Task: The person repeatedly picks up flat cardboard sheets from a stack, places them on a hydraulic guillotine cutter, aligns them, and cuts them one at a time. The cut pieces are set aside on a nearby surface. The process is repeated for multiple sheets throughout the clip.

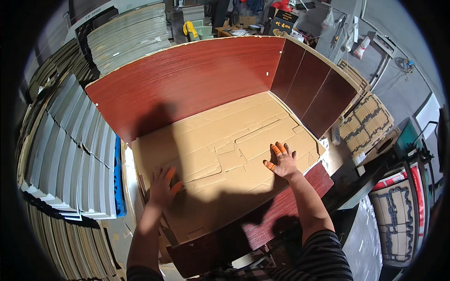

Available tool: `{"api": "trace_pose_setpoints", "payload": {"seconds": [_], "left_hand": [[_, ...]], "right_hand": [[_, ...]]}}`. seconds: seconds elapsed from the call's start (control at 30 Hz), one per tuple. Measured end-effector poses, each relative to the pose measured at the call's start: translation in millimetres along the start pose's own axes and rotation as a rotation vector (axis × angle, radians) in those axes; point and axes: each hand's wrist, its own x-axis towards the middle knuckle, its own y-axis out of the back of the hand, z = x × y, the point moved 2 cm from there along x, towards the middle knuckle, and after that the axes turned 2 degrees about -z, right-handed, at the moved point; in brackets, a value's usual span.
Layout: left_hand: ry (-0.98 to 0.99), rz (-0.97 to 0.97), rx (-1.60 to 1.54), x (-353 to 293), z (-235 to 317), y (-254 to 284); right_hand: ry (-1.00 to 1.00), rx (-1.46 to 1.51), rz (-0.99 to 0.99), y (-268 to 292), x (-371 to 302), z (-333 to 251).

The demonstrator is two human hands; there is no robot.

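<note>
A large brown cardboard sheet (201,140), marked with cut and crease lines, lies flat in front of me on a reddish wooden table. Its right part is in bright light, while shadow covers the left side and the near edge. My left hand (162,187) rests near the sheet's left edge, fingers apart, in shade. On the right part, my right hand (284,161) lies with its fingers spread. Orange coverings wrap several fingers of both hands. Neither hand holds anything. Whether more sheets lie beneath this one is hard to tell.
Red wooden panels (201,65) rise behind the sheet, and darker panels (314,84) stand at its right. Tall stacks of grey-white sheets (70,150) stand at left, with another stack (129,35) farther back. Die-cutting boards (368,124) lean at right beside a metal surface (363,239).
</note>
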Motion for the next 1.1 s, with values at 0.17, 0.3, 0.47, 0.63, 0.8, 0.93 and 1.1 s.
{"api": "trace_pose_setpoints", "payload": {"seconds": [0.17,0.3,0.47,0.63,0.8,0.93,1.1], "left_hand": [[0.066,-0.128,0.226,24,11,-6],[0.085,-0.177,0.26,34,0,-18],[0.06,-0.26,0.237,43,-1,-13],[0.064,-0.286,0.248,42,2,-6],[0.01,-0.178,0.241,38,-3,-12],[0.004,-0.168,0.24,38,1,-14],[-0.018,-0.158,0.258,38,12,-7]], "right_hand": [[0.011,0.03,-0.022,1,-9,-3],[0.012,0.037,-0.043,1,-13,-4],[0.003,0.028,-0.098,12,9,-10],[0.016,0.059,-0.092,9,16,-10],[0.041,0.077,-0.046,2,13,-9],[0.058,0.095,-0.006,1,18,-8],[0.075,0.075,0.074,-5,14,-4]]}}
